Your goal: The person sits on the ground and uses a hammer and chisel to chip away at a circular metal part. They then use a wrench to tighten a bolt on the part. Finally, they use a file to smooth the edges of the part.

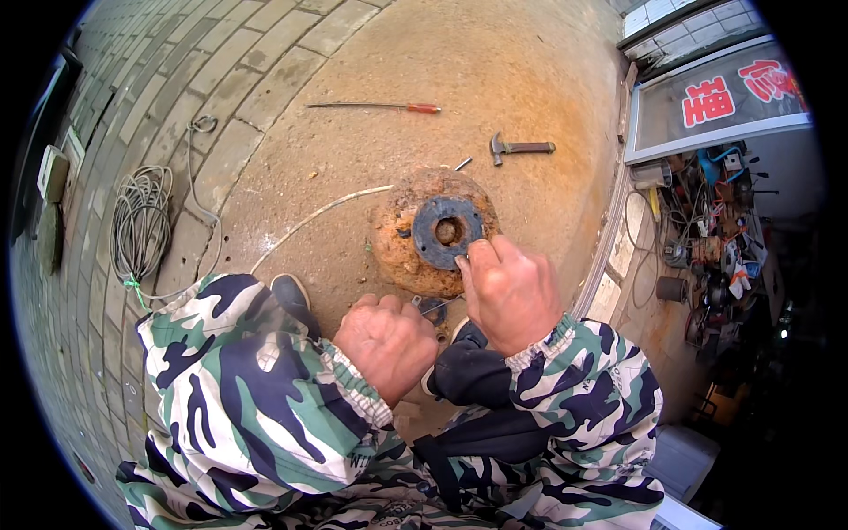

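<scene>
The right hand (512, 284) is pinching at the dark ring's (426, 233) near right edge, though I can't tell what it's grasping; the round ring is sitting atop the rusty lump (399, 258), ahead-left of that nearer grip. The left hand (389, 343) is hanging curled, farther back, contents hidden.

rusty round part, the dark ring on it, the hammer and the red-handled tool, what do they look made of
Rusty round part: probably iron, rough and crusted orange-brown. Dark ring: likely painted metal, possibly hard plastic; dull blackish surface. Hammer: grey metallic head, likely steel; brownish handle, perhaps wood. Red-handled tool: thin shaft, probably steel; red handle, seemingly plastic.
</scene>
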Tool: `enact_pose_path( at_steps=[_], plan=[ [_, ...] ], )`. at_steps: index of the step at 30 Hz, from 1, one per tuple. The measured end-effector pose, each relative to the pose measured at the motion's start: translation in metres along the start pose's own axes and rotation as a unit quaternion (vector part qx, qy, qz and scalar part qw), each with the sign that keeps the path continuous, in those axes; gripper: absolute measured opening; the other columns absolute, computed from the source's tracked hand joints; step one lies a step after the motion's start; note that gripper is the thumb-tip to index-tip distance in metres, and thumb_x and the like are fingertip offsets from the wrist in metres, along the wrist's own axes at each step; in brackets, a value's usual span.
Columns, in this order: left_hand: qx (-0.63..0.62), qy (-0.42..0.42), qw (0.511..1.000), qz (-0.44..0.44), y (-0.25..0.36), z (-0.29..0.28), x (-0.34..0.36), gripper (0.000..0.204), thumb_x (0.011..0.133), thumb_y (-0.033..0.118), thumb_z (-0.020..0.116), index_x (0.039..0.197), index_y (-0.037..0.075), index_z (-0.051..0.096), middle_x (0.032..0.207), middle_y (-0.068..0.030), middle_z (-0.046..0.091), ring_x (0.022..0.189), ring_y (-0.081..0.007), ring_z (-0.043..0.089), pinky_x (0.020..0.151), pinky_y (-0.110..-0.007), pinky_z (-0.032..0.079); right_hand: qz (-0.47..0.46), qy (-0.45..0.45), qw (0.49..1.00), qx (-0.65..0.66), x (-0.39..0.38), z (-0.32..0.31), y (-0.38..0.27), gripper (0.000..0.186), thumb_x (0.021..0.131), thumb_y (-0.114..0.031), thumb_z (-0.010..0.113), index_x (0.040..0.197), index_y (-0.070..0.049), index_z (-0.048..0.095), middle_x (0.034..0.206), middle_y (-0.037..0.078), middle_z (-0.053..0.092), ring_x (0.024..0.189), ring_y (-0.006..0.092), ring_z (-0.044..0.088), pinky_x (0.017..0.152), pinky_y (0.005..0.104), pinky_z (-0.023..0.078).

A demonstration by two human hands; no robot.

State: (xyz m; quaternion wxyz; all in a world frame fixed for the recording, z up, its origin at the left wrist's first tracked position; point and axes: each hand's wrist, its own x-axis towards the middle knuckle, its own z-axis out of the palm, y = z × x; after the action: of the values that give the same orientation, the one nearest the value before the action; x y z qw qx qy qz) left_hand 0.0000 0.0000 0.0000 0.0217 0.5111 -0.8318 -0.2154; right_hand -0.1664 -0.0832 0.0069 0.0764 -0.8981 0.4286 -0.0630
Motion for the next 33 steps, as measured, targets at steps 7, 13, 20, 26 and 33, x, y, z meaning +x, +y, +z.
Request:
enact_pose_path(
  at_steps=[7,13,20,26,33],
  plan=[
    [0.010,-0.012,1.000,-0.001,-0.004,-0.001,0.002,0.014,0.071,0.012,0.068,0.084,0.006,0.067,0.084,-0.0076,0.066,0.086,-0.0243,0.066,0.078,-0.036,0.052,0.042,0.014,0.999,0.003,0.000,0.006,-0.005,0.012,0.082,-0.009,0.069,0.081,-0.003,0.059,0.074,0.016,0.061,0.066,0.0367,0.066,0.058,0.0449,0.053],
    [0.017,-0.035,0.999,-0.010,-0.005,-0.003,0.000,0.018,0.069,0.011,0.070,0.086,0.005,0.067,0.086,-0.0080,0.067,0.089,-0.0247,0.066,0.079,-0.036,0.052,0.057,0.010,0.994,0.091,-0.002,0.003,0.001,0.018,0.083,-0.010,0.075,0.093,-0.001,0.064,0.079,0.017,0.063,0.069,0.0391,0.065,0.062,0.0449,0.054],
    [0.012,-0.042,0.999,-0.002,-0.002,-0.007,0.000,0.019,0.070,0.011,0.069,0.087,0.005,0.067,0.088,-0.0081,0.067,0.090,-0.0249,0.066,0.080,-0.036,0.051,0.009,0.005,0.994,0.108,-0.003,-0.008,0.009,0.027,0.079,-0.003,0.075,0.105,-0.001,0.068,0.092,0.018,0.062,0.082,0.0380,0.066,0.071,0.0427,0.054],
    [0.013,-0.019,1.000,0.001,-0.001,-0.004,0.000,0.013,0.074,0.013,0.066,0.084,0.006,0.067,0.085,-0.0072,0.067,0.088,-0.0241,0.066,0.079,-0.036,0.051,-0.034,-0.016,0.998,0.050,-0.006,-0.005,0.014,0.024,0.081,-0.005,0.072,0.104,-0.002,0.068,0.087,0.015,0.060,0.079,0.0361,0.066,0.068,0.0428,0.054],
    [0.013,-0.013,1.000,-0.001,-0.001,0.000,0.002,0.010,0.074,0.014,0.065,0.081,0.006,0.066,0.083,-0.0069,0.066,0.086,-0.0237,0.066,0.077,-0.036,0.052,-0.067,-0.032,0.997,-0.028,0.002,-0.009,0.006,0.010,0.076,-0.003,0.065,0.085,-0.002,0.061,0.078,0.014,0.055,0.073,0.0346,0.063,0.062,0.0447,0.052]
  ],
)
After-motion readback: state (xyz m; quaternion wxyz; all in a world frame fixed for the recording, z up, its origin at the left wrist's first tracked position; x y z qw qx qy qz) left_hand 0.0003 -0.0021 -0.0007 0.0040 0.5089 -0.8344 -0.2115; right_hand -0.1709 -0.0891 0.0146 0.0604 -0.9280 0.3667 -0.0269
